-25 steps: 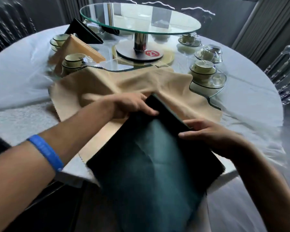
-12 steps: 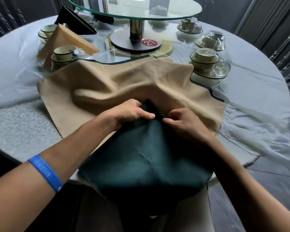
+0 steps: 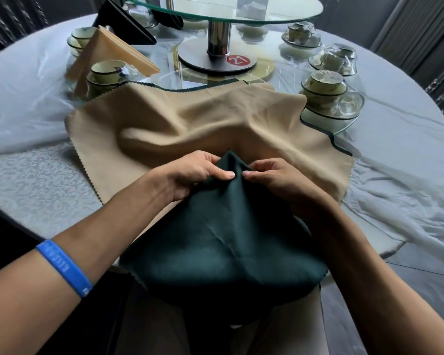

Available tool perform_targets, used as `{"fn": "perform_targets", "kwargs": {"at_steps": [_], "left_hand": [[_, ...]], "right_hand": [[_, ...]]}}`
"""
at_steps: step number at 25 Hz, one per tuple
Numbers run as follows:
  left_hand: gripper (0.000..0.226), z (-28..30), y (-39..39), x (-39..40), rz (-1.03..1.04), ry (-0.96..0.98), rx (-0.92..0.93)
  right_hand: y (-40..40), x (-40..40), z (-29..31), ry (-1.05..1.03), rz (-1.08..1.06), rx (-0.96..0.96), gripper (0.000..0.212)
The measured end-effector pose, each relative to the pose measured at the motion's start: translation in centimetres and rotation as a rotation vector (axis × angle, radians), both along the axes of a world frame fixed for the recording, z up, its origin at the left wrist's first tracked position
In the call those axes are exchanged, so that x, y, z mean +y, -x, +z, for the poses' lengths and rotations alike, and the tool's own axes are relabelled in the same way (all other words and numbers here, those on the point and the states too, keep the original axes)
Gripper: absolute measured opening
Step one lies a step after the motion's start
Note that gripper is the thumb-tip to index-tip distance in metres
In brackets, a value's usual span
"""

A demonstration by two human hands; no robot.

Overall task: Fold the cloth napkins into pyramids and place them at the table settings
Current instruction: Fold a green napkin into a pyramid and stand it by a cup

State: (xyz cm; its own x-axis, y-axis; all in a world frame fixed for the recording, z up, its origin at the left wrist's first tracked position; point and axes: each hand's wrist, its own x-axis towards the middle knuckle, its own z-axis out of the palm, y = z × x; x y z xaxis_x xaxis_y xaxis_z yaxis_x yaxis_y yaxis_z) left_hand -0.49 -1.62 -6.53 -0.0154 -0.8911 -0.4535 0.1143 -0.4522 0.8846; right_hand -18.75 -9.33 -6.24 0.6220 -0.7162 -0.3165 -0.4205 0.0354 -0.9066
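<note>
Now both hands, the left hand point(image 3: 190, 175) and the right hand point(image 3: 272, 180), are pinching the green napkin point(image 3: 215, 242) at its peak above the tan napkin point(image 3: 190, 119) on the desk point(image 3: 31, 175), probably gathering a pyramid tip.

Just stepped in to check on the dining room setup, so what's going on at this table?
A person is folding a dark green cloth napkin at the near edge of the round table. The left hand and right hand each pinch it near its raised top corner. It lies over a spread-out beige cloth napkin. Two folded napkins, a beige triangle-folded napkin and a black triangle-folded napkin, already stand among the cups at the far left.
</note>
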Motion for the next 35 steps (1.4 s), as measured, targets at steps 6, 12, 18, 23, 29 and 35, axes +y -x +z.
{"fn": "perform_targets", "kwargs": {"at_steps": [6, 12, 18, 23, 29, 35], "left_hand": [[0.028, -0.8, 1.4, 0.6, 0.037, 0.36, -1.242], [0.05, -4.3, 1.7, 3.5, -0.266, 0.691, -1.534], [0.057, -6.2, -3.9, 14.8, -0.355, 0.605, -1.552], [0.054, -5.0, -4.1, 18.8, -0.162, 0.577, -1.351], [0.048, -1.6, -0.8, 11.0, 0.109, 0.319, -1.069], [0.013, -1.2, -1.2, 6.4, -0.056, 0.147, -0.726]], "right_hand": [[-0.7, 1.2, -1.2, 0.978, -0.051, 0.436, 0.011], [-0.2, 4.6, -4.5, 1.154, 0.162, 0.492, 0.047], [10.6, 5.5, -5.1, 0.971, 0.28, 0.717, 0.081], [12.9, 6.4, -4.4, 1.033, 0.202, 0.736, 0.073], [5.3, 4.1, -1.1, 0.78, 0.058, 0.469, 0.062], [3.0, 1.6, -0.2, 0.377, 0.124, 0.312, 0.021]]}}
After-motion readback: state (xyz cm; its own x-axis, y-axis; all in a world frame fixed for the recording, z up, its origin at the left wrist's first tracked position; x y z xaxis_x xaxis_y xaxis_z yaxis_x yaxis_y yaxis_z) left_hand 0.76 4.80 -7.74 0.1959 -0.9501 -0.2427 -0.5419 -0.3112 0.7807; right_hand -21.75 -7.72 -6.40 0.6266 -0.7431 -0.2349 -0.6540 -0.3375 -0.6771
